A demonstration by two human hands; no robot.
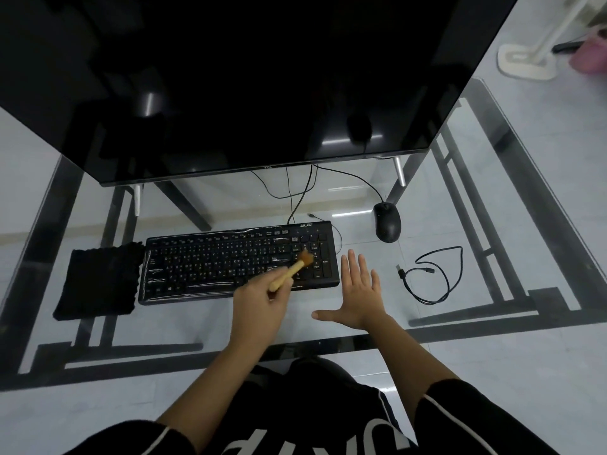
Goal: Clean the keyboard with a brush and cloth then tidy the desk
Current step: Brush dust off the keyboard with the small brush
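Glass bench [197,323] over a pale tiled floor. A big dark monitor [262,77] stands behind the keyboard [213,264], which lies flat at bench centre with what looks like clear film over the keys.

- Cloth [98,280]: black, touching the keyboard's left edge, unused.
- Right hand [359,290]: flat on the glass just right of the keyboard, fingers spread, holding nothing and not touching it.
- Left hand [262,300]: in front of the keyboard's right half, wrapped round the brush [289,272] handle, bristles down on the numpad-side keys.
- Mouse [387,221]: behind and right of the keyboard.
- Loose cable [402,273]: coiled well right of it.

Risks, my read:
- Keyboard unbraced on smooth glass, so a firm stroke could skate it towards the monitor legs or tug its cord.
- Bristles may snag a wrinkle in the film and lift it.
- Dust swept right lands on the glass under the right hand, so it needs the cloth afterwards.
- Sweeping the cloth rightwards later could drag the loose cable or mouse.

Containers: none in view, so no obvious place for the cable when tidying.
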